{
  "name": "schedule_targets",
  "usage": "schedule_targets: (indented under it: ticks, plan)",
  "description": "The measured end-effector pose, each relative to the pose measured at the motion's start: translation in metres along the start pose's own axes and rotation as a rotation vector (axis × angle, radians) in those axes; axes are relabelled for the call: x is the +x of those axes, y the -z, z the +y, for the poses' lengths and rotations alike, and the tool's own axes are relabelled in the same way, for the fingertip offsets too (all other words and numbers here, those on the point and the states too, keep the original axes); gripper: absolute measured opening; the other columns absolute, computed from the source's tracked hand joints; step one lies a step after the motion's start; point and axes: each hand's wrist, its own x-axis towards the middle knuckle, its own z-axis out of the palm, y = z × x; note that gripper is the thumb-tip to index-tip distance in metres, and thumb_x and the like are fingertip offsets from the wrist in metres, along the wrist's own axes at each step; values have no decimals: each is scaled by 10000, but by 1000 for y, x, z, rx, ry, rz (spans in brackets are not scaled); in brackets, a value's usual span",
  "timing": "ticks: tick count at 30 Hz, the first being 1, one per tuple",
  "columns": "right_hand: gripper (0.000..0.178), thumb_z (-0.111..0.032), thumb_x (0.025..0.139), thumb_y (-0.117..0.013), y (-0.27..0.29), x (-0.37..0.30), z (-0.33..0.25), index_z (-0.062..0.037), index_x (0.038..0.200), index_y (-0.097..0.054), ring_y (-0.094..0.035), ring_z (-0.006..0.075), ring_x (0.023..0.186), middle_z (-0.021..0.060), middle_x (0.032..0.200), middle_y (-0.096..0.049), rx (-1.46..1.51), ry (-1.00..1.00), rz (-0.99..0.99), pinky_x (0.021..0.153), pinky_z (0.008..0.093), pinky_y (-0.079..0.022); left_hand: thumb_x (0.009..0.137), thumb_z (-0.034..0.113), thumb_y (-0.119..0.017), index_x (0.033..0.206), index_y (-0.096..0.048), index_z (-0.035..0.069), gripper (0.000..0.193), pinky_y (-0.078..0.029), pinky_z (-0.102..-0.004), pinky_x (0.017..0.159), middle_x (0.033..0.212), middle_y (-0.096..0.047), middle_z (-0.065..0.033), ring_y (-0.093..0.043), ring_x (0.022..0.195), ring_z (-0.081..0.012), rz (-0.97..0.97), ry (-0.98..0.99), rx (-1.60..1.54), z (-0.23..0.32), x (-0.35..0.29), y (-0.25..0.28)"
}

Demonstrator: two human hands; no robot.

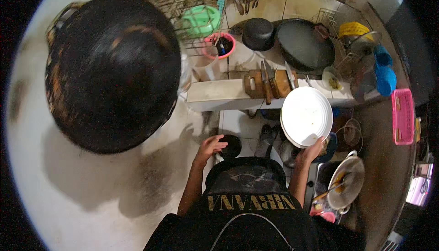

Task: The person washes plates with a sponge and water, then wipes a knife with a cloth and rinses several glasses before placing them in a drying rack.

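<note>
My right hand [313,151] grips the near rim of a round white plate [305,116], which has a few small food bits on it. A second white rim shows under its lower left edge, so it may be a stack. My left hand [211,148] is held out with its fingers stretched, beside a round black object [230,146] whose kind I cannot make out. Just beyond the plate, a wooden cutting board [254,83] lies on the white ledge with several knives [270,78] on it.
A huge blackened wok [112,72] takes up the left. Past the ledge stand a black pot [258,34], a wide dark pan [305,43] and a pink bowl [219,45]. At right are a two-handled pan [351,184] with a ladle, blue cups [386,81] and a pink basket [402,116].
</note>
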Motion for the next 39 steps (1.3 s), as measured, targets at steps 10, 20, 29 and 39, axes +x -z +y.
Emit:
schedule_targets:
  ticks: [10, 20, 29, 39]
  plan:
    - [555, -404, 951, -389, -85, 154, -74, 30, 1297, -364, -518, 276, 1073, 164, 1225, -488, -28, -14, -113, 884, 402, -428, 928, 307, -504, 1021, -572, -8, 335, -495, -294, 722, 877, -641, -97, -633, 861, -183, 343, -363, -98, 100, 116, -117]
    - [548, -407, 952, -388, -124, 200, -68, 15, 1301, -363, -508, 280, 1093, 157, 1245, -468, -120, -114, -295, 894, 401, -425, 902, 171, -566, 918, -578, 11, 162, -469, -243, 649, 778, -610, -40, -584, 733, -110, 324, -719, -249, 226, 131, -187]
    - [541, -390, 961, -367, -155, 180, -60, 16, 1316, -332, -499, 278, 1108, 164, 1250, -456, -119, -179, -363, 917, 406, -415, 900, 139, -563, 900, -569, -2, 141, -439, -238, 615, 768, -603, -50, -554, 696, -102, 221, -776, -283, 251, 145, -171]
    - [602, -444, 938, -399, -154, 170, -33, 31, 1302, -336, -541, 281, 1049, 178, 1191, -493, -111, -117, -229, 859, 392, -470, 903, 172, -554, 885, -562, 13, 161, -432, -241, 597, 758, -605, -46, -556, 681, -102, 247, -604, -295, 228, 175, -136]
